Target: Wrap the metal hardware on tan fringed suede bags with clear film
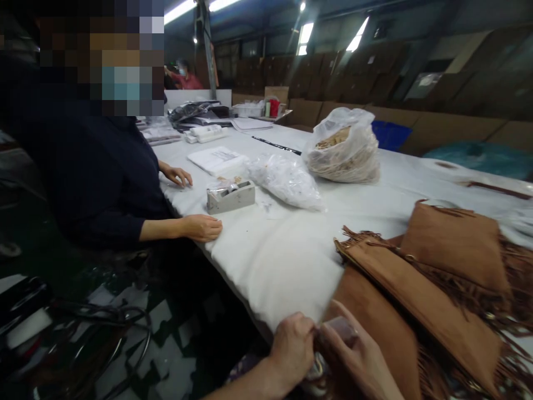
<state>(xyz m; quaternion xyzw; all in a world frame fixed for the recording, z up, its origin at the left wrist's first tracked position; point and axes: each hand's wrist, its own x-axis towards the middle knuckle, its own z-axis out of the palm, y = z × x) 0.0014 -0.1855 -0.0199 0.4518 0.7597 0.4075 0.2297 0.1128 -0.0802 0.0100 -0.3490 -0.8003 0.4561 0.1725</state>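
My left hand (292, 345) is closed in a pinch at the table's near edge, on something I cannot make out. Beside it, my right hand (360, 353) has its fingers bent around a small piece of translucent plastic (343, 329). Just under both hands, shiny metal hardware (318, 366) shows against dark brown material, partly covered by my fingers. To the right lie several brown fringed suede bags (425, 294), overlapping one another. One bag (375, 328) reaches right up to my right hand.
Across the corner, a co-worker's hands (202, 228) rest on the white-covered table (266, 266). Near them stand a grey tape dispenser (233, 197), a clear plastic bag (287, 180) and a filled translucent sack (345, 153). Paper scraps (162, 355) litter the floor at left.
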